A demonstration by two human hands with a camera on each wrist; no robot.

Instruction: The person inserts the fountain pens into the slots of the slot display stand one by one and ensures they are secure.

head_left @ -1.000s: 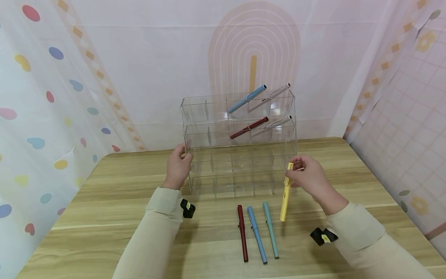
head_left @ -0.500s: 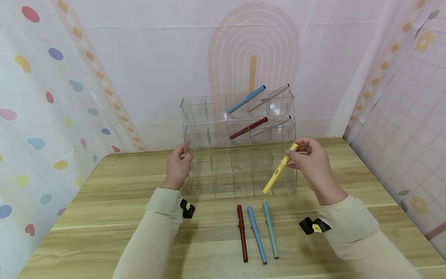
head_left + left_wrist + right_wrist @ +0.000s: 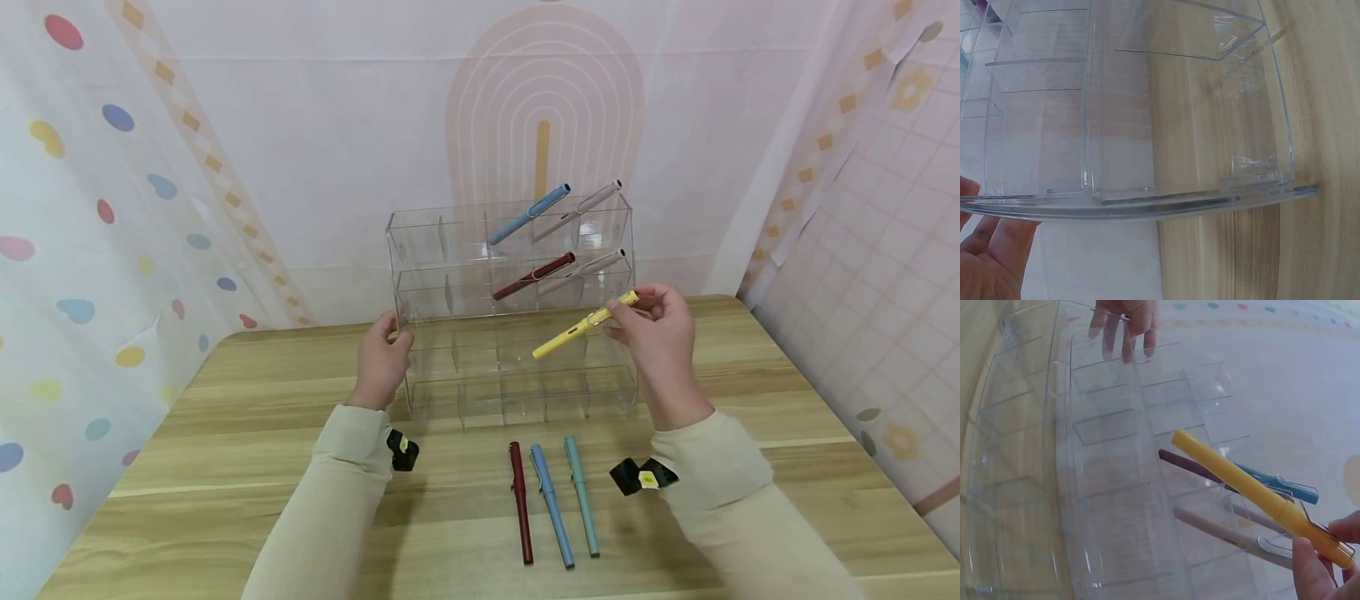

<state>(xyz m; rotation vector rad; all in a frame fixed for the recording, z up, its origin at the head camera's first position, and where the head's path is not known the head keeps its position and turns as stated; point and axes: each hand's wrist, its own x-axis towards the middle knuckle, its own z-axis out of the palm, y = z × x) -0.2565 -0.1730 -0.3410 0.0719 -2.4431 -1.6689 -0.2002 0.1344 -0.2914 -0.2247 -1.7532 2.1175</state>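
My right hand (image 3: 663, 337) pinches a yellow pen (image 3: 564, 339) near its clip end, the other end pointing left and slightly down in front of the clear acrylic pen rack (image 3: 442, 315). Thumb and fingertips meet on the yellow pen (image 3: 1241, 487) in the right wrist view. My left hand (image 3: 381, 360) grips the rack's left side panel (image 3: 1147, 209), thumb on one face and fingers on the other. A blue pen (image 3: 529, 214) and a pale pen (image 3: 581, 208) lean in the top tier. Below them lean a dark red pen (image 3: 534, 277) and another pale pen (image 3: 592, 268).
On the wooden table (image 3: 262, 400) before the rack lie a red pen (image 3: 521, 504), a light blue pen (image 3: 552, 506) and a teal pen (image 3: 582, 497), side by side. A patterned curtain (image 3: 337, 150) hangs behind the table and along both sides.
My right hand has moved up and left with the yellow pen, which has swung from nearly upright to a shallow slant. My left hand stays on the rack.
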